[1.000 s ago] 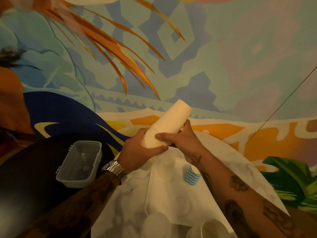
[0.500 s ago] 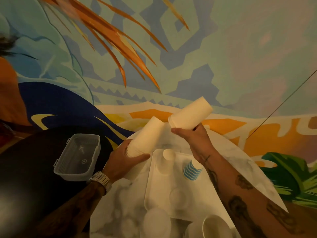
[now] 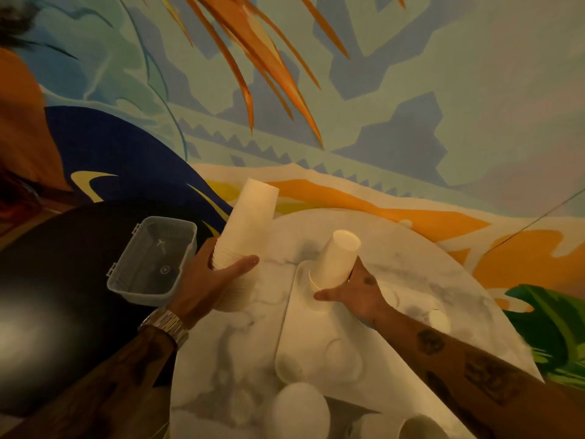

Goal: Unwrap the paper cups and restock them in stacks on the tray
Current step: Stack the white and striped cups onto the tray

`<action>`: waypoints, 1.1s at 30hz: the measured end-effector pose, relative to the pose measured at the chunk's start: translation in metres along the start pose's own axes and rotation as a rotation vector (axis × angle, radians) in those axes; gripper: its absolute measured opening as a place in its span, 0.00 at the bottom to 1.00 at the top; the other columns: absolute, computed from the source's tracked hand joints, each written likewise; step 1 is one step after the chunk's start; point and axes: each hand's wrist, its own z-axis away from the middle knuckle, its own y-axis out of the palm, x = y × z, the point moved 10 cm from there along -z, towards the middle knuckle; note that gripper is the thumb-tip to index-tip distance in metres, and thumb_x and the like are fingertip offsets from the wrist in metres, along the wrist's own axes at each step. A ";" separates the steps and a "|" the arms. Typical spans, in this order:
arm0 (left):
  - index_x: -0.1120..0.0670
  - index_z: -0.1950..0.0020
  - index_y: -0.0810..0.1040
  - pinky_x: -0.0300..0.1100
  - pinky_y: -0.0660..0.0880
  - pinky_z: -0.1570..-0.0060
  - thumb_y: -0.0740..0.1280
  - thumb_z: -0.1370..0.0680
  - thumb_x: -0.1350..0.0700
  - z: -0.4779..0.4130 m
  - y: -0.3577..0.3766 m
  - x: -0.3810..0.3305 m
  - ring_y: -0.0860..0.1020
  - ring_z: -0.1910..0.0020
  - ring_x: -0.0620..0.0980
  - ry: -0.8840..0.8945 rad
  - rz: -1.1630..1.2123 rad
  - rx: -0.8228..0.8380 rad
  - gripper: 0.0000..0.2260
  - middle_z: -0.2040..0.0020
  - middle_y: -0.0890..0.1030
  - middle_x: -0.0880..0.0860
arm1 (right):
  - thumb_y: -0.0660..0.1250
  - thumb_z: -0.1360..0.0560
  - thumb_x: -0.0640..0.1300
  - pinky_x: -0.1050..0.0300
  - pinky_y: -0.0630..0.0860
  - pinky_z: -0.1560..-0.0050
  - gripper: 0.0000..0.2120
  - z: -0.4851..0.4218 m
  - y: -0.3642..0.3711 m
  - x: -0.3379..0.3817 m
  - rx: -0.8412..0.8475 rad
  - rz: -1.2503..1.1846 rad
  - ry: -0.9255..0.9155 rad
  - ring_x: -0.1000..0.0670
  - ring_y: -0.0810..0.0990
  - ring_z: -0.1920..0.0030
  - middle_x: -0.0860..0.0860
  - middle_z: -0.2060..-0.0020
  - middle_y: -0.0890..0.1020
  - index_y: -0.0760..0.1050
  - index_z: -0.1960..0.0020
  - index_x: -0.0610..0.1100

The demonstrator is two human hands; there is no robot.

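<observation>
Though dim light blurs the tray [image 3: 286, 359], each hand grips cups: left hand [image 3: 209, 280] a stack [image 3: 247, 223], right hand [image 3: 357, 291] a shorter stack [image 3: 335, 259]. No writing is legible.

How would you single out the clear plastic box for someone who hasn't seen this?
Start at the round dark table left of the marble one. The clear plastic box sits at its right edge, beside the left hand. It is the only see-through, rectangular, empty container; everything nearby is cream paper cups.

Cups [image 3: 422, 427] at bottom edge cut off; left-hand fingers [image 3: 211, 255] hidden behind cup stack [image 3: 247, 226].
</observation>
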 end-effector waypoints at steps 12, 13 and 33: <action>0.38 0.45 0.67 0.33 0.71 0.60 0.70 0.54 0.24 0.001 -0.008 0.006 0.77 0.53 0.41 0.029 0.021 -0.104 0.42 0.49 0.75 0.40 | 0.83 0.40 0.48 0.48 0.68 0.34 0.50 -0.009 0.026 -0.031 -0.018 0.123 0.093 0.42 0.71 0.33 0.46 0.34 0.74 0.60 0.26 0.47; 0.38 0.44 0.67 0.33 0.71 0.60 0.71 0.52 0.25 0.002 -0.006 0.005 0.77 0.52 0.41 0.036 0.018 -0.097 0.41 0.49 0.75 0.40 | 0.83 0.40 0.49 0.48 0.67 0.34 0.49 -0.009 0.027 -0.034 -0.011 0.133 0.112 0.42 0.71 0.33 0.46 0.34 0.74 0.60 0.26 0.47; 0.45 0.37 0.66 0.36 0.68 0.63 0.73 0.28 0.48 0.004 0.029 -0.028 0.74 0.53 0.41 0.047 0.044 -0.067 0.24 0.49 0.73 0.41 | 0.72 0.27 0.45 0.53 0.74 0.38 0.30 0.028 -0.069 0.084 -0.093 -0.139 -0.106 0.53 0.76 0.39 0.56 0.37 0.76 0.65 0.29 0.55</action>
